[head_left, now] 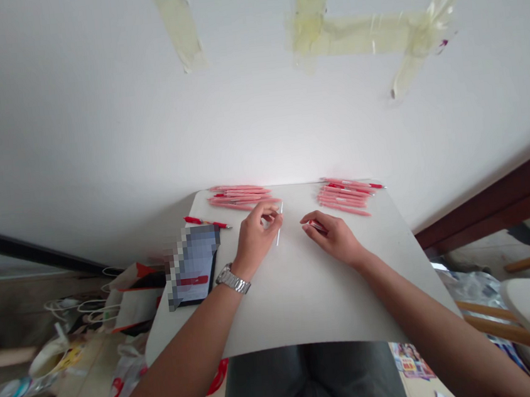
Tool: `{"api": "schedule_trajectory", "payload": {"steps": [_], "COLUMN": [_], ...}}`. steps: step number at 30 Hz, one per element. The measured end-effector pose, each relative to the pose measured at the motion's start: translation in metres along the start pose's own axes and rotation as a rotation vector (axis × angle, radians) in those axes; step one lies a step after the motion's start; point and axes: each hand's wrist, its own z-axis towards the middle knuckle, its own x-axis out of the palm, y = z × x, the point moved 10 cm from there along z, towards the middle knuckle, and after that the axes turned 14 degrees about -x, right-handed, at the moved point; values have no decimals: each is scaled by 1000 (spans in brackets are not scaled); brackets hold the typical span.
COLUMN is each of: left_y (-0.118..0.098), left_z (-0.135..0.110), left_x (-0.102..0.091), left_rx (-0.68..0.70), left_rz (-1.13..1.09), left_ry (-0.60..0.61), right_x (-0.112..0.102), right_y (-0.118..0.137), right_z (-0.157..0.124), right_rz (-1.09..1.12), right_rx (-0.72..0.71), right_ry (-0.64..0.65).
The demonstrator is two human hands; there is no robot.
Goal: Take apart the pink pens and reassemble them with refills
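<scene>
My left hand point(258, 237), with a metal watch at the wrist, pinches a thin white stick point(277, 236) that looks like a pen refill, tilted slightly over the middle of the table. Across from it, my right hand point(335, 236) is closed around a small red piece point(315, 224) that looks like part of a pen; the fingers hide most of it. Behind the left hand lies a group of pink-red pens point(240, 195). A second group of similar pens point(345, 197) rests behind the right hand, several side by side.
A single red pen point(207, 222) lies at the table's left, above a phone or tablet point(194, 266) with its screen lit. The white table point(305, 308) meets the wall at the back. Bags and a cup point(49, 358) are on the floor to the left.
</scene>
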Motion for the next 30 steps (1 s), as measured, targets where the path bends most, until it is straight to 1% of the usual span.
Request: {"api": "schedule_trajectory", "payload": {"steps": [6,11,17,23,30], "left_y": [0,-4,-10,-16,-20], "left_z": [0,0,-6,-10,-10], "left_x": [1,7,14,16,24], "left_rx": [35,76,106,119,144], "left_rz": [130,294,457,561,632], "left_ry": [-26,-42,-72,-88,-64], "right_x": [1,0,1,2,2], "right_y": [-2,0,2,1,2], "right_z": [-1,0,0,-1,0], "right_rz": [5,3,12,8,5], "right_rx": [14,12,11,16,16], "right_ry": [5,5,16,20,18]}}
